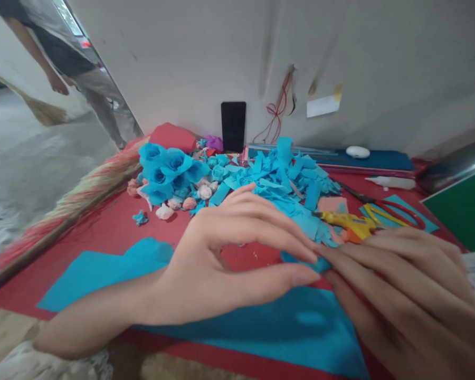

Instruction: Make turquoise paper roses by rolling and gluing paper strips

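Observation:
Between the fingertips of both hands is a small piece of blue paper [323,264], mostly hidden by the fingers. My left hand [237,253] pinches it from the left with thumb and forefinger. On the other side, my right hand [399,285] grips the same piece with bent fingers. Beneath my hands a large blue paper sheet [285,327] lies on the red tabletop [158,227]. Just beyond my right hand rests a yellow glue gun [350,222], with red-handled scissors [396,211] behind it.
Blue paper flowers [170,169] are bunched at the back left, beside a heap of blue paper scraps [281,179]. A black phone [233,125] leans against the wall. A white tube [391,182] lies back right. A person [71,63] stands at far left, near a broom [43,108].

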A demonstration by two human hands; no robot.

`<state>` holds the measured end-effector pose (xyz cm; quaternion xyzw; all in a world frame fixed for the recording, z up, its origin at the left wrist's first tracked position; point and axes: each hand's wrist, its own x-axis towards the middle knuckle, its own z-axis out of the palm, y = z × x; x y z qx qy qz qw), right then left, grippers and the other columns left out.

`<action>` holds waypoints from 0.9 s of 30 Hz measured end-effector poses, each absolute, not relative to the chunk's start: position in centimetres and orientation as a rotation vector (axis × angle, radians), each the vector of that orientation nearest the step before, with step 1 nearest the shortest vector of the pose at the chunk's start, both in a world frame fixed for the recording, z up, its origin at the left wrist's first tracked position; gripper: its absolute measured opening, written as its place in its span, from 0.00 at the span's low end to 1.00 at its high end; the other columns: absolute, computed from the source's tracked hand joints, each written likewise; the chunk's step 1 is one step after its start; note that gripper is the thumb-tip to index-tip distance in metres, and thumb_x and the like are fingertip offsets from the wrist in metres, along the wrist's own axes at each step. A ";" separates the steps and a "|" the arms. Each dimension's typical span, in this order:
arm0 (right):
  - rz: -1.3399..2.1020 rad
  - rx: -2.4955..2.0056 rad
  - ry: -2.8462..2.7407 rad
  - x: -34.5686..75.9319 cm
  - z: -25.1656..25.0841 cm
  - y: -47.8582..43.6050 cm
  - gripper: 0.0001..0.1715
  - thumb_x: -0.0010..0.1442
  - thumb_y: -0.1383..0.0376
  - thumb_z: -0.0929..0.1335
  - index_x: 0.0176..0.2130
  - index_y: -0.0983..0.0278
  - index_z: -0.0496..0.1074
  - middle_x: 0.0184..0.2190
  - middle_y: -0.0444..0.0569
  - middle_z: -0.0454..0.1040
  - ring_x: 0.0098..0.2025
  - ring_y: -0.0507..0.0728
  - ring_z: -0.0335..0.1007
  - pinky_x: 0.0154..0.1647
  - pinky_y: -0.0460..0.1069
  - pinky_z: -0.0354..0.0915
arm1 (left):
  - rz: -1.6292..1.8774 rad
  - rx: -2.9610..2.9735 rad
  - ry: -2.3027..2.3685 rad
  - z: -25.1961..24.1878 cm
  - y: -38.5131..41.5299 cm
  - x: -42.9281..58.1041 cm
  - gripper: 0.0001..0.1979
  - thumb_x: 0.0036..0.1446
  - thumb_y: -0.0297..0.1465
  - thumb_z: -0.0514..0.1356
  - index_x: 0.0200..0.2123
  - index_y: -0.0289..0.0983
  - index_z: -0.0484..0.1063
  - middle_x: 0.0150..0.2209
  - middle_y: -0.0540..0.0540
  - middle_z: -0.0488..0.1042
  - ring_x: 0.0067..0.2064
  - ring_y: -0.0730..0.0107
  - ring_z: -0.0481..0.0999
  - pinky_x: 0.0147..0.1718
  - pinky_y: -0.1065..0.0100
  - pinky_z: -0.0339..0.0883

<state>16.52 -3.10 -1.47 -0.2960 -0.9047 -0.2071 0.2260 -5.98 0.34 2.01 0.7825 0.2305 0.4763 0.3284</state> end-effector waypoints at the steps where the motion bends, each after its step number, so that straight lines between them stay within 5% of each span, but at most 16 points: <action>1: -0.575 -0.830 -2.480 16.4 -1.4 -3.0 0.12 0.65 0.69 0.58 0.42 0.65 0.68 0.36 0.53 0.75 0.39 0.61 0.66 0.44 0.60 0.57 | 1.227 2.041 0.587 1.9 0.4 -6.0 0.03 0.48 0.22 0.65 0.25 0.33 0.74 0.31 0.47 0.80 0.34 0.74 0.75 0.49 0.68 0.61; 8: -0.556 -1.097 -2.279 14.9 -0.6 -2.4 0.11 0.64 0.68 0.61 0.38 0.69 0.71 0.30 0.53 0.74 0.35 0.62 0.64 0.39 0.58 0.58 | 1.212 1.838 0.506 1.5 0.9 -6.3 0.06 0.59 0.27 0.56 0.30 0.37 0.71 0.34 0.50 0.77 0.38 0.73 0.73 0.50 0.67 0.60; 11: -0.568 -1.066 -2.213 14.5 -0.2 -2.2 0.05 0.61 0.71 0.64 0.37 0.70 0.69 0.28 0.53 0.72 0.34 0.61 0.63 0.37 0.57 0.59 | 1.208 1.533 0.503 1.4 1.4 -6.0 0.09 0.63 0.28 0.48 0.31 0.38 0.65 0.23 0.53 0.71 0.30 0.75 0.70 0.42 0.68 0.63; 15: -0.573 -1.037 -2.166 14.9 0.4 -2.3 0.04 0.59 0.73 0.65 0.37 0.70 0.68 0.29 0.54 0.72 0.34 0.61 0.63 0.37 0.57 0.58 | 1.159 1.447 0.728 0.8 3.4 -5.5 0.14 0.63 0.29 0.44 0.24 0.37 0.55 0.17 0.57 0.52 0.19 0.79 0.53 0.26 0.73 0.58; 19: -0.508 -1.060 -2.082 16.2 1.0 -2.3 0.03 0.58 0.73 0.65 0.35 0.67 0.70 0.28 0.51 0.73 0.33 0.59 0.64 0.39 0.55 0.58 | 1.087 1.533 0.852 -0.9 6.0 -5.2 0.16 0.64 0.30 0.44 0.23 0.35 0.58 0.18 0.56 0.54 0.19 0.80 0.57 0.24 0.73 0.60; 21: -0.224 -1.166 -1.936 17.1 1.5 -2.2 0.03 0.55 0.70 0.68 0.33 0.64 0.72 0.29 0.48 0.74 0.35 0.58 0.66 0.42 0.54 0.57 | 1.030 1.600 0.935 -1.6 7.1 -4.9 0.12 0.63 0.34 0.48 0.35 0.33 0.66 0.29 0.50 0.69 0.28 0.75 0.69 0.30 0.68 0.67; 23: 0.127 -1.283 -1.773 18.1 2.1 -1.9 0.03 0.52 0.65 0.69 0.31 0.61 0.74 0.29 0.45 0.75 0.33 0.57 0.68 0.39 0.52 0.59 | 0.945 1.678 1.017 -1.8 7.8 -4.3 0.15 0.59 0.34 0.55 0.48 0.33 0.65 0.46 0.42 0.69 0.43 0.65 0.72 0.40 0.59 0.70; 27: 0.632 -1.356 -1.686 20.0 3.2 -1.0 0.15 0.54 0.56 0.66 0.23 0.61 0.73 0.20 0.44 0.71 0.26 0.55 0.69 0.26 0.47 0.61 | 0.716 1.879 1.130 -0.5 8.5 -2.8 0.15 0.59 0.33 0.55 0.49 0.34 0.65 0.48 0.42 0.68 0.45 0.63 0.71 0.42 0.57 0.69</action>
